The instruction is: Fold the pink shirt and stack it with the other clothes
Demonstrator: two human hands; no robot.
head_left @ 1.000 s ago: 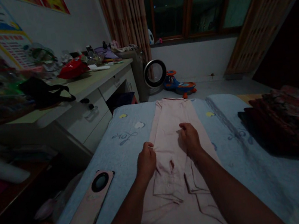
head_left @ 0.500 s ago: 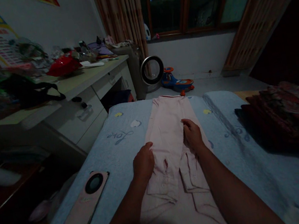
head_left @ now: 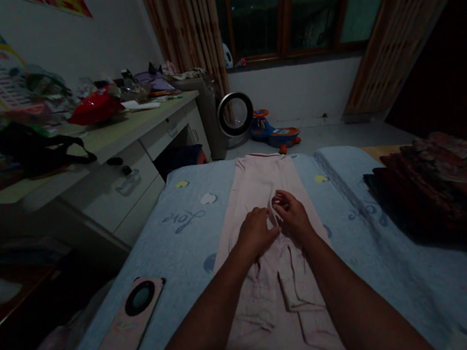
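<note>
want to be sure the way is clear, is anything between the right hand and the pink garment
Nothing visible stands between the right hand and the pink garment: its fingers are at a raised fold. The left hand is close beside it, over the cloth. The phone lies off to the left.

Dimly lit, near-black at far right; dark beyond window (head_left: 259, 14); softly shadowed at bottom centre; stretched and blurred at left.

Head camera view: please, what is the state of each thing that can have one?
Pink garment: spread out, partly folded, creased
Phone: lying back up
Round appliance door: open
Desk drawers: closed
Left curtain: gathered aside
Dark cloth pile: folded, stacked
Left hand, right hand: at garment, grip unclear
</note>
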